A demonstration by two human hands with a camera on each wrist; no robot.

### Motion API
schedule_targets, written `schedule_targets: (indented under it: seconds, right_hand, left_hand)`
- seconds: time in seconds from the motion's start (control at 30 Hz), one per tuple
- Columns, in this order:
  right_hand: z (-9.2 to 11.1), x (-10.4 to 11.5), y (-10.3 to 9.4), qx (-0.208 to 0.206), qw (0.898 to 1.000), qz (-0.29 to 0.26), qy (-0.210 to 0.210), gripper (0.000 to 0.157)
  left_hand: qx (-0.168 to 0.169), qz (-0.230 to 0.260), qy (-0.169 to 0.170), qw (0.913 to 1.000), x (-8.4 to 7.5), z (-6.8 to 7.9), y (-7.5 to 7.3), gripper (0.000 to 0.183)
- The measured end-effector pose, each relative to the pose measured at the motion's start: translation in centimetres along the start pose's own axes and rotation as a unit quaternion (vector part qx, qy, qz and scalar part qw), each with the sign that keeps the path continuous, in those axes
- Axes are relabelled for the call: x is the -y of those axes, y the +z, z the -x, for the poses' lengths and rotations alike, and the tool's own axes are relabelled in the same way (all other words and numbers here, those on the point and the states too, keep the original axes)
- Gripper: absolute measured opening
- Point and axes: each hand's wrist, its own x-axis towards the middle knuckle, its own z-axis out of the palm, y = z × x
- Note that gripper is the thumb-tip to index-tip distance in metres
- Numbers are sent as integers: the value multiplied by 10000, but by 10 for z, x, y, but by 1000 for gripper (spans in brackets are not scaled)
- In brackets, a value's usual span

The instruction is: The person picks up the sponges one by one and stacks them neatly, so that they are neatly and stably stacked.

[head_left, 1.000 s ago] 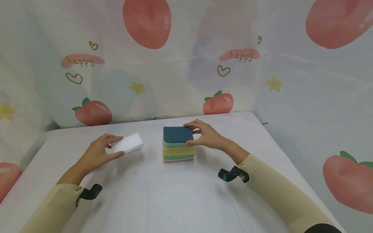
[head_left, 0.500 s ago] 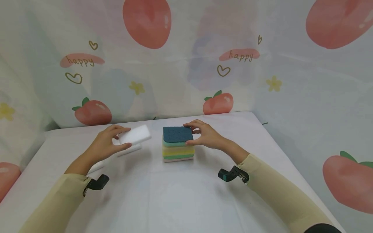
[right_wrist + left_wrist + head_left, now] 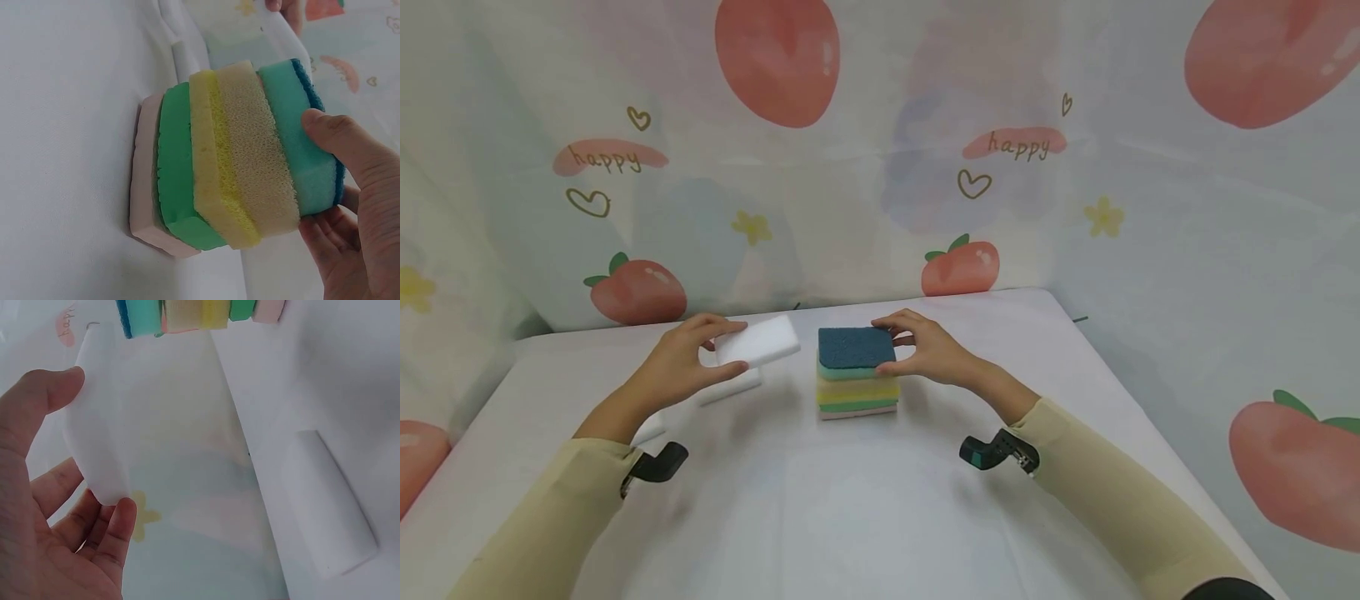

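My left hand [image 3: 681,358] pinches a white sponge [image 3: 760,340] by its near end, thumb on one side and fingers on the other. It is held above the table, its far end tilted up toward a stack of sponges. The stack has a pink sponge [image 3: 147,181] at the bottom, then a green one [image 3: 178,169], yellow and beige layers [image 3: 256,144], and a turquoise sponge [image 3: 294,125] with a dark blue scouring pad [image 3: 856,347] on top. My right hand [image 3: 934,348] grips that top sponge at its right side.
A second white sponge [image 3: 730,388] lies on the table under the held one. Another white piece [image 3: 649,428] shows partly behind the left wrist. The white-covered table [image 3: 880,517] ends at the back against a fruit-printed curtain [image 3: 850,208].
My left hand has lifted the white sponge and carried it right and away, closer to the stack, uncovering the white sponge below it. The right hand stays on the stack.
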Motion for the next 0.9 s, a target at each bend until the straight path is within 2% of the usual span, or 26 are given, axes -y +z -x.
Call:
schedule_targets:
  seconds: [0.37,0.67,0.9]
  right_hand:
    - [1,0,1,1,10000,-7,-34,71]
    - [-1,0,1,14,10000,-77,-61,72]
    - [0,0,1,2,10000,-37,-50,71]
  left_hand:
    - [113,-128,199,9997,-12,-11,-2,61]
    - [92,-10,429,9990,-20,-19,0,60]
    - [212,68,479,9986,-28,-27,5,60]
